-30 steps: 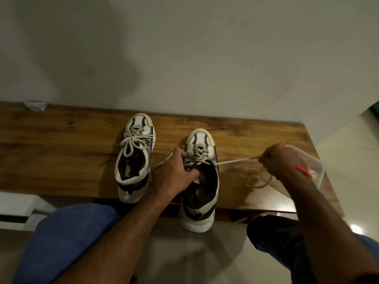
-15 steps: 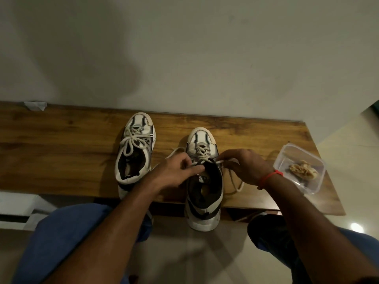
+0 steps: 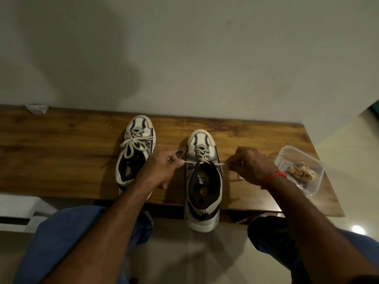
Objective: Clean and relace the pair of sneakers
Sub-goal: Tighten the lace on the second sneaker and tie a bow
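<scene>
Head view, surface: a long wooden bench (image 3: 61, 160) is running left to right against a plain pale wall (image 3: 205, 58), with glossy pale floor (image 3: 352, 181) showing past its right end.
Head view, room: dim light is throwing a large soft shadow on the wall; the person's knees in blue fabric are sitting below the bench edge.
Head view, surroundings: a clear plastic container (image 3: 287, 158) holding a crumpled tan cloth (image 3: 301, 172) is lying just right of the right hand's (image 3: 249, 166) knuckles; a scrap of pale tape (image 3: 37, 108) is sticking far left at the wall. A red thread band (image 3: 273, 177) is circling the right wrist.
Head view, obstruction: the left hand (image 3: 159, 172) is covering the heel of the left sneaker (image 3: 136, 148).
Head view, sneakers: both are white with grey and black panels. The left sneaker is wearing a tied bow, just beyond the left fingers. The right sneaker (image 3: 203, 179) is sitting between the two hands, heel overhanging the bench edge.
Head view, fingers: each hand is pinching one end of the right sneaker's cream lace (image 3: 202, 160), which is stretching taut across the shoe's opening.
</scene>
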